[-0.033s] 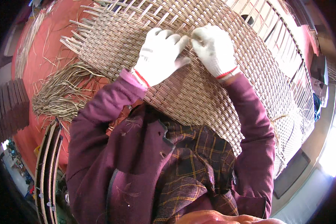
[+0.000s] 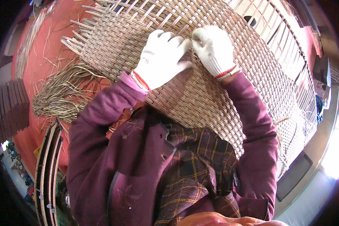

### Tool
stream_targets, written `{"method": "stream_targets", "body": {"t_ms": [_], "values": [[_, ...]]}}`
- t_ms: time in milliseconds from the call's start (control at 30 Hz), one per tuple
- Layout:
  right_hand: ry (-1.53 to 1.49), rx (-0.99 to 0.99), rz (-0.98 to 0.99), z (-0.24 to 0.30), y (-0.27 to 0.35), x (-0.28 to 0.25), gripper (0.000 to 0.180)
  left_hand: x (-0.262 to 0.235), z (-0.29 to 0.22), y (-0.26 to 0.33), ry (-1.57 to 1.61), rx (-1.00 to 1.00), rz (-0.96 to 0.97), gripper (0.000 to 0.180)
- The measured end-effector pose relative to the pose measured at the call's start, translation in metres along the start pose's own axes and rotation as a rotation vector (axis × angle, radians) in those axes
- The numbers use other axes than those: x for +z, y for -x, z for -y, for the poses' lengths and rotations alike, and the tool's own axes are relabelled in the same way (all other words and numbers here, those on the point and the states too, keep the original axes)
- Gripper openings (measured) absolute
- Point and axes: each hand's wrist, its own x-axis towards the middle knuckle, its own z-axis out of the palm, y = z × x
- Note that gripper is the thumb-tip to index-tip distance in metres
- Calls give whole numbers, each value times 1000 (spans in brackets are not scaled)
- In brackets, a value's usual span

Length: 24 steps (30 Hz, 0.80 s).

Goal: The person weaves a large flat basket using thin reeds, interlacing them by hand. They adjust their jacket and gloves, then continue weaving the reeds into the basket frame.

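A large brown wicker panel [image 2: 207, 101] of flat woven strands spreads in front of me, loose strand ends sticking out along its far left side. My left hand [image 2: 160, 58], in a white knit glove with a red cuff edge, rests over the weave. Its fingers are bent and its thumb stands apart from the index finger. Close beside it, my right hand [image 2: 214, 51], gloved alike, is closed in a pinch just above the weave. Whatever sits between its fingertips is too small to make out. Between the hands, a short strand end pokes up beyond the fingertips.
To the left, a bundle of loose strands [image 2: 66, 92] lies on a red surface [image 2: 26, 128]. Dark brown slatted stacks [image 2: 12, 107] stand at the left rim. Far right, bare parallel strands [image 2: 278, 34] run unwoven. A curved rack-like piece [image 2: 47, 173] is at lower left.
Both hands have shifted very slightly, the right one a touch to the left. The left thumb and fingertips have moved a little. The panel looks the same.
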Motion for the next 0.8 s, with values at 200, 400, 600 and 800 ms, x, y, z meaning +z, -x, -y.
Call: {"method": "stream_targets", "body": {"t_ms": [200, 400, 600, 800], "values": [[4, 8, 19, -7, -29, 0, 9, 3, 38, 7, -29, 10, -120, 51], [-165, -176, -46, 14, -78, 32, 7, -8, 64, 11, 29, 16, -212, 39], [1, -143, 2, 19, -108, 67, 6, -12, 93, 11, -101, -82, -222, 28], [57, -293, -108, 16, -123, 60, 14, -13, 110, 7, -189, -106, -288, 31]]}}
